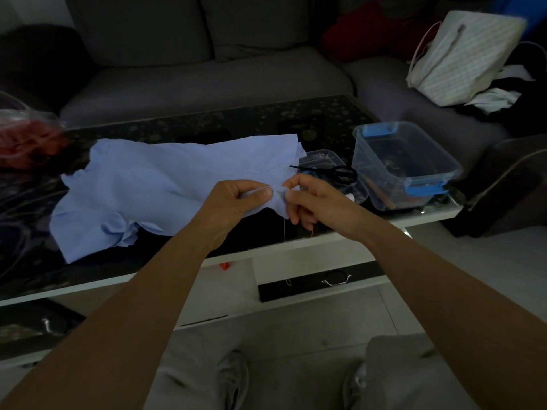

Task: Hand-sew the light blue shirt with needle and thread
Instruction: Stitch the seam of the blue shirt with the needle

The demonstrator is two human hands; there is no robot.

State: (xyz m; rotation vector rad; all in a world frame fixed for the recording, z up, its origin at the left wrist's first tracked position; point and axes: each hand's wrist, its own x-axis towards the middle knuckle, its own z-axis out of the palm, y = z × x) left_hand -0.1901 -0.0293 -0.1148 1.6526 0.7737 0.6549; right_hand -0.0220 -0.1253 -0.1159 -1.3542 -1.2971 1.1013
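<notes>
The light blue shirt (154, 184) lies spread over the dark glass table (207, 125), its right end lifted toward me. My left hand (236, 202) pinches a fold of that end between thumb and fingers. My right hand (307, 199) pinches the cloth right beside it, fingertips almost touching the left thumb. A thin needle (265, 189) shows as a pale line over my left thumb. A thread (284, 229) hangs down from the cloth below my hands.
Black scissors (334, 172) lie on a shallow clear lid (325, 156) behind my right hand. A clear box with blue clasps (405, 164) stands at the right. A red bundle in plastic (26, 140) sits far left. A grey sofa (207, 75) with a white bag (461, 57) lies beyond.
</notes>
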